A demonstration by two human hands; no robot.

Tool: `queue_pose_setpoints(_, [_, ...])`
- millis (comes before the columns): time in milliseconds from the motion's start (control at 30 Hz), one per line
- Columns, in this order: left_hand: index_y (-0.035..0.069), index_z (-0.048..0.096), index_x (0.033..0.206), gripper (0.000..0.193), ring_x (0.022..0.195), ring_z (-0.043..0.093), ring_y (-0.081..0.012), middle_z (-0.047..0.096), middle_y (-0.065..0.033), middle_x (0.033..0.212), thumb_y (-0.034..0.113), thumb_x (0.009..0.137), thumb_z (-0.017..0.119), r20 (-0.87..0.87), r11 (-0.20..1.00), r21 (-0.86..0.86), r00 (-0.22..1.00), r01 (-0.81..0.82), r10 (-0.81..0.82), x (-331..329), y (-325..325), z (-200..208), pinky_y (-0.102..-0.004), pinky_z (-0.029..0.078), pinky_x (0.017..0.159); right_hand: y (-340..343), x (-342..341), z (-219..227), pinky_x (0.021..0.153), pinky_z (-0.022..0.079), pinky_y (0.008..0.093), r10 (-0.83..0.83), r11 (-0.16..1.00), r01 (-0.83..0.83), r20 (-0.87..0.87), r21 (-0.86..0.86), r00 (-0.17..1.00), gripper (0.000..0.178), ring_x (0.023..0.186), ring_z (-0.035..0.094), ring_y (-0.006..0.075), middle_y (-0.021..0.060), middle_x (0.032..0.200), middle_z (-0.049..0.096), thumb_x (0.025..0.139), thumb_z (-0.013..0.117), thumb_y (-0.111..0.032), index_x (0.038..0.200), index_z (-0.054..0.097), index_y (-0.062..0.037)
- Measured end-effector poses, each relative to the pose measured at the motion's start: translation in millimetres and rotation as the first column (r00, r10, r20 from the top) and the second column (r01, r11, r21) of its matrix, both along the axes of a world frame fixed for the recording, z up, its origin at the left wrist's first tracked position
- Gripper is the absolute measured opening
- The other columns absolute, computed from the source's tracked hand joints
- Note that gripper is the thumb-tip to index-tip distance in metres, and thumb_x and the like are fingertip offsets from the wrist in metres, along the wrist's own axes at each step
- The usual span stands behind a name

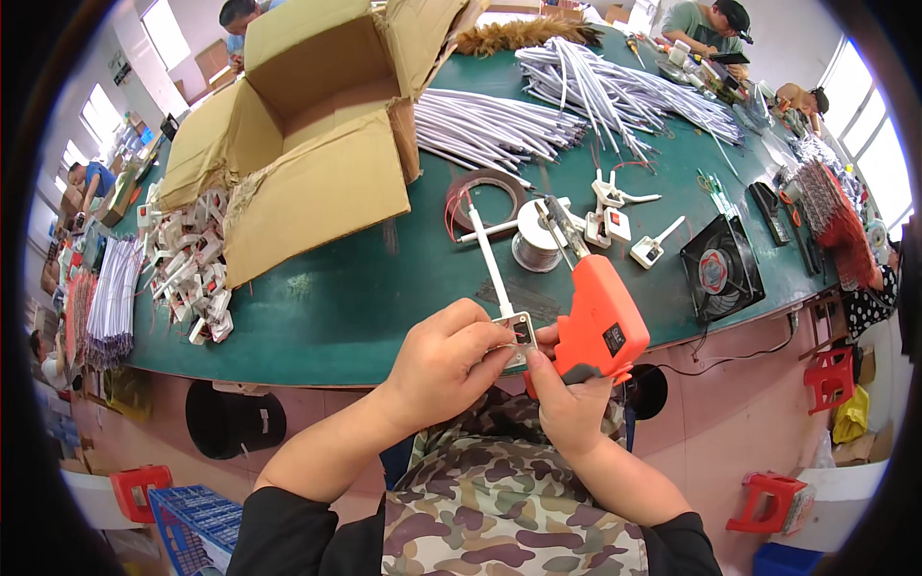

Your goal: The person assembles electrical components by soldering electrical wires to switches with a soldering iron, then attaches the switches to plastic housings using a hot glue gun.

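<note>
Over the table's near edge is a small white square housing, open on top with dark parts inside. A white tube runs up from it, with a thin red wire at its far end. My left hand is closed, thumb and fingertips pinched at the housing's left side on what looks like a thin wire. My right hand is wrapped round the grip of an orange soldering gun, its metal tip pointing away from me. The right thumb and a fingertip also touch the housing's right edge.
Beyond my hands stand a solder wire spool and a brown tape roll. Finished white pieces and a black fan are to the right. At left, an open carton adjoins a heap of white housings. White tube bundles lie behind.
</note>
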State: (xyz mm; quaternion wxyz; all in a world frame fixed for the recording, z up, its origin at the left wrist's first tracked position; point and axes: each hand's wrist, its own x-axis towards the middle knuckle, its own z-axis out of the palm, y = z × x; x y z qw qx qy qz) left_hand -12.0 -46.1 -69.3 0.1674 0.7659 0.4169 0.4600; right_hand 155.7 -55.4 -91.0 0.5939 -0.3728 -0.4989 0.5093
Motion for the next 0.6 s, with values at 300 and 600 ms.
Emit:
queue_pose_setpoints(300, [0.003,0.065,0.09,0.021,0.066,0.058,-0.0205,0.057,-0.0081,0.081,0.0,0.073,0.076,-0.074,0.998,-0.013,0.995,0.066,-0.067,-9,4,-3,-0.0305,0.047,0.056,-2,-5,-5,0.073,0.047,0.0244,-0.007,1.0,0.006,0.042,0.014,0.999,0.021,0.083,0.057,0.0087,0.0042,0.094,0.059,0.089,0.061,0.003,0.108,0.053,0.0008])
queue_pose_setpoints(600, [0.003,0.064,0.091,0.017,0.071,0.054,-0.0135,0.056,-0.0054,0.085,0.0,0.077,0.074,0.156,0.961,-0.266,0.987,0.081,-0.04,-21,5,0,-0.0258,0.044,0.061,3,0,-12,0.074,0.047,0.0248,-0.046,0.999,0.045,0.064,0.032,0.997,0.024,0.084,0.057,0.0095,0.005,0.099,0.057,0.088,0.062,0.003,0.109,0.051,0.0002])
